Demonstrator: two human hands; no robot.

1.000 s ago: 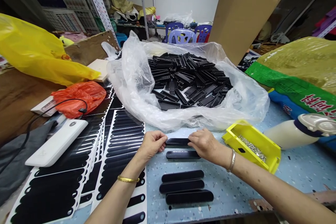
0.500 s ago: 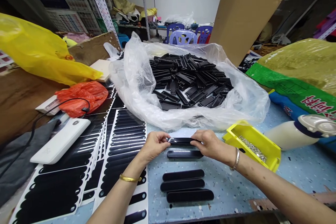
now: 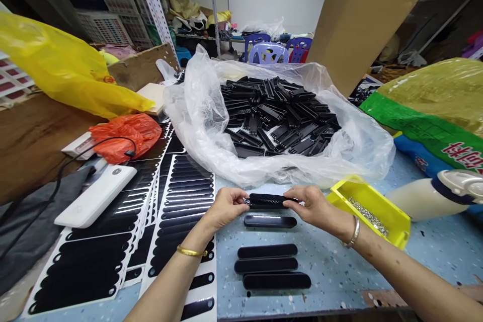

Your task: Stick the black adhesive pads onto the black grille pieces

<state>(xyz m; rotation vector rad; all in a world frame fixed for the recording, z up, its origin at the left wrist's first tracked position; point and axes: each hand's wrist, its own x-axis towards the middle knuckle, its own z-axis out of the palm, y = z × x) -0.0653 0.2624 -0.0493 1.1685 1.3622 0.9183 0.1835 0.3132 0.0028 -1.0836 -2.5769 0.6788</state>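
Hands [image 3: 228, 208] pinch a black, apparently textured bar [image 3: 267, 201] over a speckled blue tabletop [image 3: 332, 276]; chairs [image 3: 268, 54] behind.

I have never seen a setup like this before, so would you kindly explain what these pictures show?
Gladly. There is no machine here: these are a person's two bare hands, and every picture comes from one camera worn on that person's head, looking forward and down. The left hand and right hand hold a black piece between them, one at each end. Nearer the person on the blue table lie four black bars. Beyond the hands, an open bag holds many black parts. On the left are sheets of black strips; on the right, a yellow tray of small metal bits and a bottle.
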